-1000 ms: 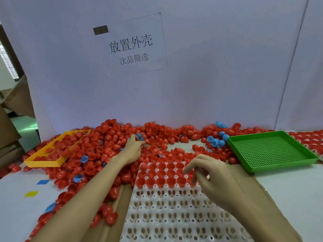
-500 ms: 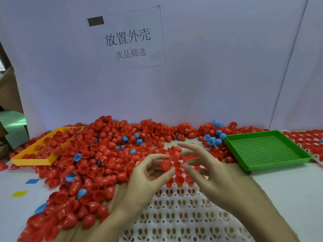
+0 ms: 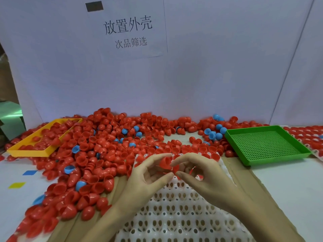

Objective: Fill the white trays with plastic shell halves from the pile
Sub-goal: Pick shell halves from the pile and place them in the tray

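Observation:
A white tray (image 3: 174, 212) with rows of empty sockets lies in front of me; red shell halves fill its far rows. A wide pile of red shell halves (image 3: 108, 147), with a few blue ones mixed in, spreads across the table's left and back. Both hands meet above the tray's far part. My left hand (image 3: 148, 179) pinches a red shell half (image 3: 165, 161) between thumb and fingers. My right hand (image 3: 201, 173) has its thumb and fingers closed on red shell halves right beside it. The hands hide several of the filled sockets.
A yellow tray (image 3: 29, 151) holding red shells sits at the far left. A green perforated tray (image 3: 265, 144) stands at the right. A second white tray with red shells (image 3: 307, 135) shows at the right edge. A white backboard with a printed sign (image 3: 129, 30) closes off the rear.
My left hand left the pile at the back and came to the tray with a red shell half. It now meets my right hand, which rose slightly from the filled row.

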`<state>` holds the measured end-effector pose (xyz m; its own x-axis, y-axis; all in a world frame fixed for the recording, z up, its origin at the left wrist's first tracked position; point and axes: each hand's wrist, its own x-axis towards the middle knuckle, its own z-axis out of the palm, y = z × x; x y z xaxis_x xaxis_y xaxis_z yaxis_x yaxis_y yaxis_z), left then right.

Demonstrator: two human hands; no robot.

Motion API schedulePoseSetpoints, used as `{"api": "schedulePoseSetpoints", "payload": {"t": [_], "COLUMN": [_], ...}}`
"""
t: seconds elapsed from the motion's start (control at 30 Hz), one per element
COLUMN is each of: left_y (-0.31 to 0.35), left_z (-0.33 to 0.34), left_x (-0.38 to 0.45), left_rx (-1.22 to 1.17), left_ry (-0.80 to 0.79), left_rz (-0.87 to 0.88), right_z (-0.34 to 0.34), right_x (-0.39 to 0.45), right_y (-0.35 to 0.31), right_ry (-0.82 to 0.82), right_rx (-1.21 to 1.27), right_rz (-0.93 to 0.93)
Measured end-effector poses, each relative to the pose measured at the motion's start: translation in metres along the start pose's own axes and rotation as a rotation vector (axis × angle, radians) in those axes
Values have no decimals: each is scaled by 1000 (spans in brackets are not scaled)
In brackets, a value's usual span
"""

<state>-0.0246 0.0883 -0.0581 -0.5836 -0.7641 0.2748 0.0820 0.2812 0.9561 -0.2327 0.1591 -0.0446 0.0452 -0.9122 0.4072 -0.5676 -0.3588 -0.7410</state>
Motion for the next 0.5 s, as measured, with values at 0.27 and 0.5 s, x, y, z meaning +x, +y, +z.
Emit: {"api": "schedulePoseSetpoints", "payload": {"t": [0.27,0.5], "left_y": [0,-3], "left_z": [0,4], "left_x": [2,1], "left_rx": [-113,-149], "left_ry": [60,88], "left_rz": [-31,-124], "right_z": [4,12], "right_x": [-2,-3], "right_y": [-6,-9], "right_ry": [-34,38], "right_rx": [64,-141], "right_rz": [6,-9]}}
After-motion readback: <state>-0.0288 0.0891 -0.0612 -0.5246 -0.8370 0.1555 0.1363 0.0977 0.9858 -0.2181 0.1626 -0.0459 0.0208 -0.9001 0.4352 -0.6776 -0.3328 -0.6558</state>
